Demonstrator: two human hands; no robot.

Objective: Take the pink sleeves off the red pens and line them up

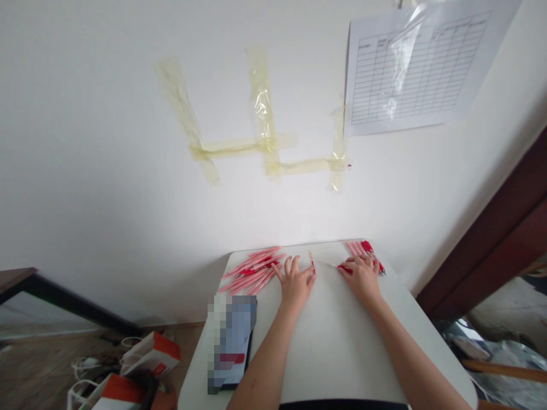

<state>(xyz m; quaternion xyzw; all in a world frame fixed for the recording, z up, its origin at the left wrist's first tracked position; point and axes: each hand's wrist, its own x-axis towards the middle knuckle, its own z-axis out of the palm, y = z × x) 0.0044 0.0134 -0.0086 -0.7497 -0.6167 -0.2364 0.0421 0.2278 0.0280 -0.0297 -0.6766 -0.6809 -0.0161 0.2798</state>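
Note:
A thin red-and-white stick point(312, 261) stands out beyond the thumb and forefinger of my left hand point(294, 282), which pinch its near end; my other left fingers are spread over the table. My right hand point(362, 278) is closed around a red pen part point(344, 269) whose narrow metal-looking tip points left, toward the stick. Left of my left hand lies a loose pile of pink, clear-looking tubes point(252, 279) with red pens point(260, 266) among them. Beyond my right hand, more pink tubes point(352, 247) and red pens point(366, 246) lie side by side, partly hidden by my fingers.
The white table point(333, 347) stands against a wall with yellowed tape point(265, 114) and a printed sheet point(419, 74). A phone point(235, 341) with a blurred screen lies at the table's left edge. Paper bags point(151, 356) stand on the floor at left.

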